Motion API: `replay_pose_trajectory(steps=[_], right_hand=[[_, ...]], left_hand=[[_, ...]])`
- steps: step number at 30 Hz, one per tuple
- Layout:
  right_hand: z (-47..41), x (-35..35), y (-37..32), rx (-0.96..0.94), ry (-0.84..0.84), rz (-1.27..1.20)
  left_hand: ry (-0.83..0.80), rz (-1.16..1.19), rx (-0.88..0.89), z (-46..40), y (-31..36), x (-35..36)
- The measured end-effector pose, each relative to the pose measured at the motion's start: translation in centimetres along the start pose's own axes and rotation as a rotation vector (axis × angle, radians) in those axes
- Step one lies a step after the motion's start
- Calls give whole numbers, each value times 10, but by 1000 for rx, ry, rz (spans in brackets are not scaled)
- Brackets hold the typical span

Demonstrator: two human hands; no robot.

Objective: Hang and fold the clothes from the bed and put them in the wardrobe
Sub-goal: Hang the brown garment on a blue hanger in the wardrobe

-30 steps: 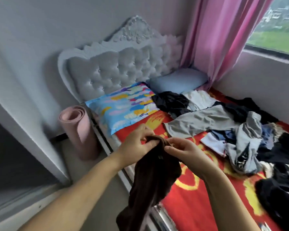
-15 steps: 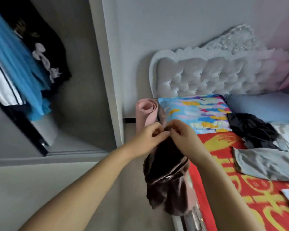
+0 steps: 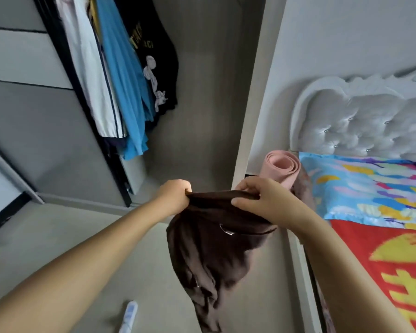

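Brown, soft knit fabric is what both hands are working with: a dark brown garment (image 3: 209, 248) hangs in the air over the pale floor (image 3: 58, 236), between the bed and the open wardrobe. The left hand (image 3: 174, 197) pinches one end of its top edge and the right hand (image 3: 265, 200) pinches the other end, fingers curled over the hem, so the edge is pulled into a short straight band while the rest droops in loose folds below. A small pale label shows just under that band.

Far and to the left, the grey wardrobe (image 3: 202, 92) stands open, with a bright blue pleated garment (image 3: 123, 80), a white one with dark piping (image 3: 91, 75) and a black printed top (image 3: 151, 56) already hanging inside. To the right lies the bed with its red and yellow cover (image 3: 382, 260), a multicoloured pillow (image 3: 365, 188) and a white tufted headboard (image 3: 360, 123); a rolled pink mat (image 3: 282, 169) stands between bed and wall.

The cloth looks light and limp, with no stiffness of its own, so it should sag and bunch wherever it is not held. It probably grips well against skin rather than slipping. Holding it by the two ends of one firm edge, as now, seems the best way to spread it flat for folding or for a hanger; a single-point hold would let it collapse into a bundle
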State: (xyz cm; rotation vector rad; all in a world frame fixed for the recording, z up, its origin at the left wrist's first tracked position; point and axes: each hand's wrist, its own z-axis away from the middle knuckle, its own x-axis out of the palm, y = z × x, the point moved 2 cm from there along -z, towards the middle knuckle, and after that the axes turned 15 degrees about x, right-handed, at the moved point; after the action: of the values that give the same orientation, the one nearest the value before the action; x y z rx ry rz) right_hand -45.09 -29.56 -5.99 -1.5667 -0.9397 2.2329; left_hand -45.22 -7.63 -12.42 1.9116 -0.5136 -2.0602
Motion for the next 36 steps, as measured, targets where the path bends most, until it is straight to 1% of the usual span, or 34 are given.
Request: replay_pose_trajectory(steps=[2, 3, 5, 7, 9, 10, 11, 13, 15, 16, 18, 20, 21, 23, 24, 25, 26, 27, 29, 30, 32, 33, 34, 35, 36], right_hand=[[-23, 23, -7, 7, -93, 188], [-35, 34, -9, 22, -81, 258], [-62, 50, -11, 69, 27, 301], [-89, 62, -10, 123, 112, 310], [-117, 70, -7, 176, 128, 373], [-131, 71, -5, 205, 125, 411], [-145, 72, -3, 237, 118, 449], [-176, 70, 1, 288, 92, 503], [-211, 65, 0, 320, 35, 461], [-229, 62, -4, 319, -8, 368], [-264, 55, -19, 299, -81, 19], [-296, 45, -40, 291, -130, -309], [-313, 37, -51, 287, -145, -399], [-346, 17, -73, 258, -134, -498], [-362, 5, -84, 232, -98, -528], [-377, -6, -93, 201, -45, -545], [-389, -16, -102, 160, 6, -540], [-400, -24, -110, 124, 41, -508], [-417, -38, -120, 68, 45, -349], [-425, -45, -123, 44, 28, -221], [-437, -62, -129, 5, -42, 81], [-440, -71, -132, 4, -109, 210], [-443, -82, -137, 19, -197, 286], [-446, -93, -143, 47, -283, 291], [-448, -106, -151, 62, -309, 259]], left_hand=[[80, 118, -130, 1, -34, -11], [114, 220, -187, 1, -46, -14], [156, 506, -292, -2, -61, -17], [207, 890, -390, -7, -67, -22], [281, 1231, -471, -16, -74, -29], [322, 1348, -511, -24, -80, -32], [362, 1417, -544, -32, -86, -35], [434, 1408, -576, -54, -101, -45], [497, 1328, -559, -83, -118, -57], [514, 1284, -528, -99, -125, -64], [499, 1189, -457, -132, -134, -78], [430, 1086, -405, -164, -143, -91], [371, 1040, -369, -180, -145, -99], [178, 893, -273, -209, -148, -116], [88, 813, -231, -222, -149, -124], [35, 756, -200, -234, -149, -132], [28, 729, -179, -245, -150, -139], [65, 739, -163, -258, -150, -146], [195, 887, -177, -287, -152, -162], [254, 967, -187, -303, -152, -171], [323, 1065, -175, -338, -147, -191], [347, 1093, -150, -356, -143, -201], [357, 1096, -124, -372, -137, -210], [361, 1098, -94, -388, -131, -218], [351, 1088, -61, -405, -127, -224]])
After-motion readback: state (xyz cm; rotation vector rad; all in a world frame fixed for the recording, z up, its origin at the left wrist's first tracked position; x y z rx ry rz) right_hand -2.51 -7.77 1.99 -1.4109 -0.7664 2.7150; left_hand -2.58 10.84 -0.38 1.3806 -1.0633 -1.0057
